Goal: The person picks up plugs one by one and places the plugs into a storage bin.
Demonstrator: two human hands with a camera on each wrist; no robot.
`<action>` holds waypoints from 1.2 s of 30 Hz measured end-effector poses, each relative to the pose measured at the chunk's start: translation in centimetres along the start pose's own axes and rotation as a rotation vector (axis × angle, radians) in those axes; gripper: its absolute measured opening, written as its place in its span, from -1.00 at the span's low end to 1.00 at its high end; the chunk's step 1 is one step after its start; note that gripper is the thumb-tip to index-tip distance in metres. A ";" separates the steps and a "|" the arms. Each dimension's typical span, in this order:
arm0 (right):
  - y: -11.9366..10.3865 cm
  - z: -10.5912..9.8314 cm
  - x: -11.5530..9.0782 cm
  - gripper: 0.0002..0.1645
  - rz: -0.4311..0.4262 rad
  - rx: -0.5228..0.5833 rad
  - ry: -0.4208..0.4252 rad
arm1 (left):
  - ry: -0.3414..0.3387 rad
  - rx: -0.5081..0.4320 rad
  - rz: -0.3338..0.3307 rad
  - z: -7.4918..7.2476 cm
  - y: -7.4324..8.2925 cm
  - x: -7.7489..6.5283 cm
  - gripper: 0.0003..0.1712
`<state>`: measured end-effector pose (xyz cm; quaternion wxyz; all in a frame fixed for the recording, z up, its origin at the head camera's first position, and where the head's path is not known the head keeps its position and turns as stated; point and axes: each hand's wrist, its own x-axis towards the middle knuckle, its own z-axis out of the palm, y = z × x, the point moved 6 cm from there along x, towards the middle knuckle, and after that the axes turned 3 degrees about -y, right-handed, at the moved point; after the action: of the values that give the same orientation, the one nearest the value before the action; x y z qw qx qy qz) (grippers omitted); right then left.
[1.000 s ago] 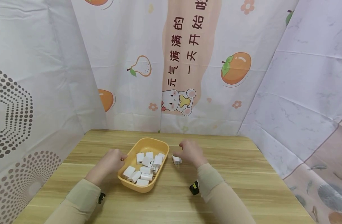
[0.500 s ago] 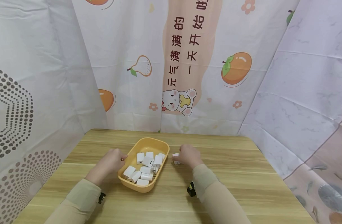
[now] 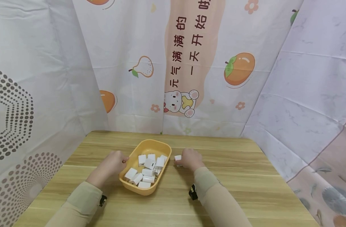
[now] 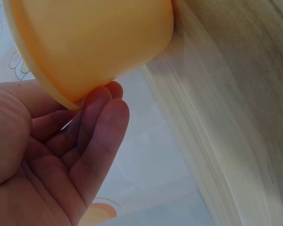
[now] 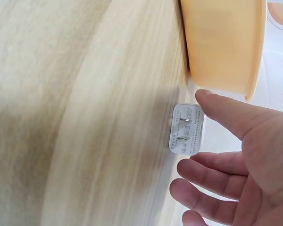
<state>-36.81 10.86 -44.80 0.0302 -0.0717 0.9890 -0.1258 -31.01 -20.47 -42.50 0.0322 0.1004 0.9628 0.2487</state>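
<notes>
My left hand (image 3: 112,162) pinches the rim of a yellow plastic basket (image 3: 150,145), thumb over the edge and fingers under it in the left wrist view. Several white charger plugs (image 3: 148,172) lie jumbled inside the basket. Just right of it, my right hand (image 3: 191,159) has thumb and fingers about a single white charger plug (image 3: 177,158). In the right wrist view this charger plug (image 5: 186,129) turns its two metal prongs and printed face to the camera, with the thumb at one end and a finger at the other.
The wood-grain table (image 3: 235,176) runs back to a printed curtain (image 3: 127,97), with more hanging cloth on both sides. Close beyond the right thumb stands the basket's outer wall (image 5: 221,42).
My right hand has come down and slightly left onto the single charger plug, which now sits more upright between its fingers. My left hand and the basket have stayed put.
</notes>
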 end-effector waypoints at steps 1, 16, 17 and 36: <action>0.0 0.0 0.0 -0.40 0.002 -0.002 -0.005 | -0.001 0.001 0.000 0.0 0.0 0.0 -0.65; 0.0 0.4 -0.2 -0.50 0.019 0.007 -0.048 | 0.001 0.021 0.026 0.0 0.1 -0.1 -0.65; 0.0 0.5 -0.2 -0.51 0.017 0.006 -0.048 | 0.003 0.022 0.028 0.0 0.1 -0.1 -0.65; 1.6 -0.7 -0.1 -0.56 0.002 0.068 -0.013 | -0.004 -0.001 -0.010 -0.1 0.2 -0.1 -0.64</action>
<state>-37.00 12.62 -44.48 0.0393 -0.0703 0.9840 -0.1588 -30.86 -20.42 -42.31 0.0352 0.0961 0.9631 0.2490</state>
